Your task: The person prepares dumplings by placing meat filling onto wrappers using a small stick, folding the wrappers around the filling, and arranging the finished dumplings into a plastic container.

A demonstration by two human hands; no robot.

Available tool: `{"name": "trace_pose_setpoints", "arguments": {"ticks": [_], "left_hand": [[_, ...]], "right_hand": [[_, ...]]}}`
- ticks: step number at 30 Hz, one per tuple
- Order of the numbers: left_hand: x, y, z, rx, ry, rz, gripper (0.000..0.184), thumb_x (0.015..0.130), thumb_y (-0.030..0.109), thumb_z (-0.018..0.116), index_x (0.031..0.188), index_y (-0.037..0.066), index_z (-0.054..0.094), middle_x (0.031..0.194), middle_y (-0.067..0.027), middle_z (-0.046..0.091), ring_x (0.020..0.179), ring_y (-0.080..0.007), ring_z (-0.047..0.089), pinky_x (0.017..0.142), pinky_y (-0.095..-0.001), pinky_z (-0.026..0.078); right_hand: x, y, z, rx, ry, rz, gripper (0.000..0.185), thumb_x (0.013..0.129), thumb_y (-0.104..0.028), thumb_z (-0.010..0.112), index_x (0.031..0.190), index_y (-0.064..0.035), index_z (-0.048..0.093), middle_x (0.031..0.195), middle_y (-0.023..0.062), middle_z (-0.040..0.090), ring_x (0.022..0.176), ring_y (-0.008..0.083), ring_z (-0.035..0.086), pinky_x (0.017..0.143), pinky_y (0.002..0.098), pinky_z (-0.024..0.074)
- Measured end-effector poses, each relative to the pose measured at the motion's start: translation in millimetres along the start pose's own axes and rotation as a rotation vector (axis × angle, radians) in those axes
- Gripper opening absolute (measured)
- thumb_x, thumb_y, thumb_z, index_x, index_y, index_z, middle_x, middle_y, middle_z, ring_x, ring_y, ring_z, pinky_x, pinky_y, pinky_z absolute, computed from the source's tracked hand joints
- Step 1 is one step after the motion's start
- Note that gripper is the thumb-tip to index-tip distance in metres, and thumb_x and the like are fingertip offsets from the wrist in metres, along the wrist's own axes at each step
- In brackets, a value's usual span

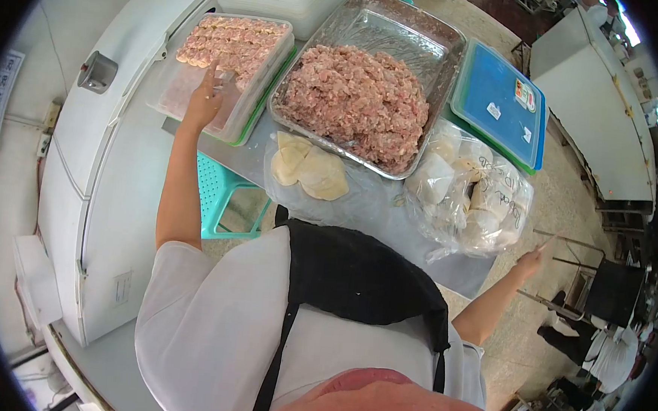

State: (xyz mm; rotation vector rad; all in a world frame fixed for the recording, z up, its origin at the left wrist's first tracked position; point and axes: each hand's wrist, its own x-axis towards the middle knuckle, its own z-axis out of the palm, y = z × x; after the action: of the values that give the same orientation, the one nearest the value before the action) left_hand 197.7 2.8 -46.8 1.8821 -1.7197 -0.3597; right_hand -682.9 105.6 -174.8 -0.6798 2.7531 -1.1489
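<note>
My left hand (205,98) reaches over a clear plastic tray (171,94), its fingers stretched out near rows of filled dumplings (237,42). Part of the tray's bottom shows bare under the hand. Off to the right, away from the table, my right hand (530,261) is closed around what looks like a thin pale stick (546,244). Between my arms, a large metal pan (448,36) holds a mound of raw ground meat (354,101). Round, pale dough wrappers (316,171) lie overlapping on plastic in front of the pan.
Blue-lidded containers (494,95) and a plastic bag of wrapped white stacks (473,188) stand right of the pan. Beside the table are a white freezer (120,170) with a metal cup (97,72) and a turquoise stool (217,191). Another person (610,358) is far right.
</note>
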Motion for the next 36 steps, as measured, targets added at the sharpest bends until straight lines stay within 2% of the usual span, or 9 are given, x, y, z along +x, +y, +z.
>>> {"name": "trace_pose_setpoints", "arguments": {"ticks": [1, 3, 12, 14, 19, 23, 25, 32, 36], "left_hand": [[-1, -7, 6, 0.069, 0.101, 0.029, 0.077, 0.081, 0.005, 0.052, 0.150, 0.020, 0.019, 0.110, -0.0176, 0.065, 0.095, -0.0335, 0.064, 0.077, -0.0407, 0.050], [-9, -4, 13, 0.095, 0.171, -0.039, 0.073, 0.082, 0.006, 0.050, 0.148, 0.018, 0.023, 0.107, -0.0164, 0.066, 0.094, -0.0329, 0.064, 0.077, -0.0403, 0.050], [-22, 27, 27, 0.118, 0.384, -0.068, 0.053, 0.091, 0.014, 0.047, 0.142, 0.011, 0.034, 0.102, -0.0138, 0.065, 0.091, -0.0298, 0.064, 0.082, -0.0383, 0.048], [-20, 33, 26, 0.105, 0.315, -0.059, 0.053, 0.092, 0.016, 0.047, 0.143, 0.011, 0.034, 0.104, -0.0140, 0.065, 0.092, -0.0283, 0.063, 0.084, -0.0377, 0.047], [-11, 19, 26, -0.140, 0.202, -0.019, 0.053, 0.094, 0.024, 0.046, 0.145, 0.015, 0.033, 0.110, -0.0115, 0.064, 0.094, -0.0237, 0.060, 0.086, -0.0355, 0.045], [-13, 17, 18, -0.259, 0.174, -0.248, 0.052, 0.097, 0.032, 0.042, 0.146, 0.016, 0.033, 0.114, -0.0087, 0.062, 0.088, -0.0175, 0.057, 0.080, -0.0316, 0.045], [-12, 12, 19, -0.272, 0.217, -0.268, 0.052, 0.098, 0.037, 0.042, 0.145, 0.016, 0.035, 0.109, -0.0085, 0.062, 0.083, -0.0137, 0.056, 0.076, -0.0291, 0.045], [-11, 19, 21, -0.241, 0.245, -0.314, 0.050, 0.098, 0.041, 0.041, 0.142, 0.016, 0.041, 0.094, -0.0062, 0.063, 0.079, -0.0129, 0.057, 0.069, -0.0267, 0.043], [-9, 20, 23, -0.273, 0.253, -0.309, 0.051, 0.098, 0.044, 0.040, 0.140, 0.016, 0.043, 0.089, -0.0047, 0.064, 0.074, -0.0110, 0.057, 0.064, -0.0243, 0.041]], "right_hand": [[12, 38, 23, -0.283, -0.012, 0.040, 0.038, 0.095, -0.031, 0.046, 0.109, -0.0032, 0.067, 0.073, 0.0114, 0.066, 0.061, 0.0224, 0.060, 0.056, 0.0387, 0.0452], [7, 81, 59, -0.072, -0.121, 0.137, 0.042, 0.093, -0.036, 0.049, 0.105, -0.0015, 0.068, 0.087, 0.0178, 0.070, 0.073, 0.0293, 0.065, 0.066, 0.0422, 0.0479], [38, 139, 128, 0.167, -0.331, 0.016, 0.041, 0.092, -0.035, 0.052, 0.102, 0.0009, 0.068, 0.092, 0.0209, 0.068, 0.084, 0.0353, 0.064, 0.073, 0.0419, 0.0476], [32, 111, 114, -0.040, -0.291, -0.092, 0.039, 0.092, -0.035, 0.052, 0.101, -0.0011, 0.069, 0.082, 0.0186, 0.068, 0.073, 0.0307, 0.064, 0.067, 0.0404, 0.0479], [42, 83, 104, 0.070, -0.237, 0.223, 0.037, 0.092, -0.035, 0.051, 0.106, -0.0057, 0.069, 0.061, 0.0092, 0.059, 0.053, 0.0171, 0.054, 0.052, 0.0351, 0.0444], [64, 86, 114, 0.056, -0.247, 0.320, 0.039, 0.093, -0.036, 0.049, 0.107, -0.0045, 0.067, 0.071, 0.0140, 0.065, 0.063, 0.0254, 0.062, 0.060, 0.0381, 0.0484], [61, 84, 123, -0.245, -0.110, -0.126, 0.039, 0.094, -0.037, 0.046, 0.106, -0.0043, 0.065, 0.087, 0.0200, 0.068, 0.079, 0.0364, 0.065, 0.071, 0.0429, 0.0504], [57, 53, 133, -0.293, -0.375, -0.197, 0.039, 0.095, -0.035, 0.046, 0.113, -0.0056, 0.063, 0.103, 0.0228, 0.065, 0.096, 0.0413, 0.061, 0.080, 0.0458, 0.0482], [76, 73, 121, -0.131, -0.178, -0.152, 0.040, 0.095, -0.036, 0.046, 0.117, -0.0061, 0.063, 0.105, 0.0215, 0.065, 0.098, 0.0397, 0.062, 0.081, 0.0449, 0.0480]]}}
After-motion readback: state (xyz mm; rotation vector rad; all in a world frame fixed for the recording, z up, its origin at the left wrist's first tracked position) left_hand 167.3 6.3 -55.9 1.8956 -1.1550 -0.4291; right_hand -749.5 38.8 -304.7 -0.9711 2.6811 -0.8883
